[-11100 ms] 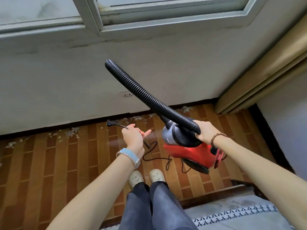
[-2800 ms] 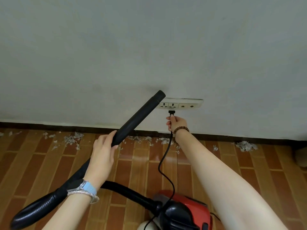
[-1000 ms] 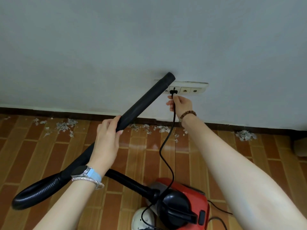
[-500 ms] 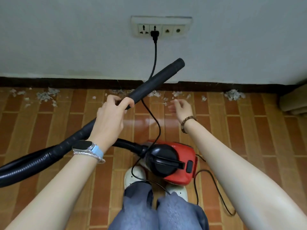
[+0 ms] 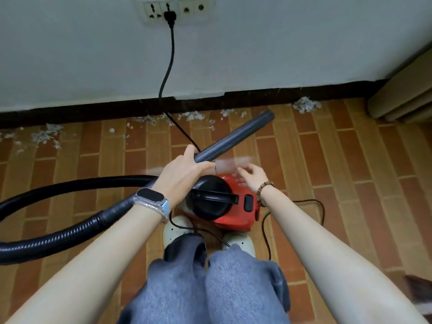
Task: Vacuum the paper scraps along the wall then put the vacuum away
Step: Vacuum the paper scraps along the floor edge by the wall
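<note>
A person stands facing a pale wall [image 5: 257, 54], looking down at a small red vacuum [image 5: 233, 216] that sits on the brick-patterned floor [image 5: 350, 183] just in front of their shoes [image 5: 176, 230].

The job looks barely begun. Beyond the vacuum, along the dark skirting board [image 5: 292, 94] at the foot of the wall, paper scraps [image 5: 305, 105] lie in small white heaps. Some are straight ahead of the vacuum, more are off to its left, and one clump is far to its right. None seem to have been picked up.

Setting up appears finished. The black cord [image 5: 167, 66] runs across the floor from near the vacuum and up the wall to a plug [image 5: 169, 16] seated in a socket strip [image 5: 187, 9]. I cannot tell whether the motor is running. What seems left is to switch on, sweep the whole line of scraps, unplug, and put the vacuum away.

The ribbed black hose [image 5: 58, 237] loops out to the left of the vacuum. It ends in a smooth grey tube [image 5: 236, 136] that slants over the vacuum, with its mouth pointing toward the scraps.

The left hand [image 5: 182, 174], with a watch [image 5: 150, 199] on its wrist, is wrapped round the tube's lower end, directly above the vacuum. The right hand [image 5: 253, 175], with a bead bracelet [image 5: 264, 191] on its wrist, hovers just over the vacuum's front edge. It is blurred, its fingers are loosely bent, and it seems to hold nothing.
</note>
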Available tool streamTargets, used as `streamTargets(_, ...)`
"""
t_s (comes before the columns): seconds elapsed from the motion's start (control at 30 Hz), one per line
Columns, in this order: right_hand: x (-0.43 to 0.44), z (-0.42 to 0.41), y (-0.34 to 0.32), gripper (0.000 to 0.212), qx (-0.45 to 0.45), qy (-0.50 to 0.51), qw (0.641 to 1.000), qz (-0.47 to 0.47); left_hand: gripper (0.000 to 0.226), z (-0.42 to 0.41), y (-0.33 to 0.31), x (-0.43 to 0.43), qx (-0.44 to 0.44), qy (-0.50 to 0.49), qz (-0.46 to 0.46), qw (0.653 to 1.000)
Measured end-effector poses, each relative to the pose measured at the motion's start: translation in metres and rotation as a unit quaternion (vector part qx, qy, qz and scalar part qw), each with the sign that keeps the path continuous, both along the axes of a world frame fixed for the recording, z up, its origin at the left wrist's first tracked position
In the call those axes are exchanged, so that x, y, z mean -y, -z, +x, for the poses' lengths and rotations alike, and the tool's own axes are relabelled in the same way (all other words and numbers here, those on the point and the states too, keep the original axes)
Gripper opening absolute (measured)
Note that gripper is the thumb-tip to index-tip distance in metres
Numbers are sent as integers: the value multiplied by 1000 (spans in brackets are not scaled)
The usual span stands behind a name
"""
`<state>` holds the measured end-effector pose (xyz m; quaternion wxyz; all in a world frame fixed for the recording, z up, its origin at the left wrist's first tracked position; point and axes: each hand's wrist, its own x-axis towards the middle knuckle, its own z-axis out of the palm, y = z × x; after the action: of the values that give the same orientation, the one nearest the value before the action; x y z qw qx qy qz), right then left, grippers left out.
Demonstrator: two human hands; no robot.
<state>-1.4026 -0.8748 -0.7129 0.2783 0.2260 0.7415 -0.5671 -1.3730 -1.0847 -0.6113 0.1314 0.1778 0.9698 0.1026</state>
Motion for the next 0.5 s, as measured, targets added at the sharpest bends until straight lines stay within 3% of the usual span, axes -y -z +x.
streamTargets(0.1,-26,17,12,23,2,10,1000,21,53,-8,16,-16,26,21,-6,999)
streamTargets(0.27,-54,41,36,19,17,10,998,59,88,-16,41,-41,87,20,-42,995)
streamTargets(0.5,-58,43,60,30,13,-54,991,122,102,-16,67,-51,145,69,-98,982)
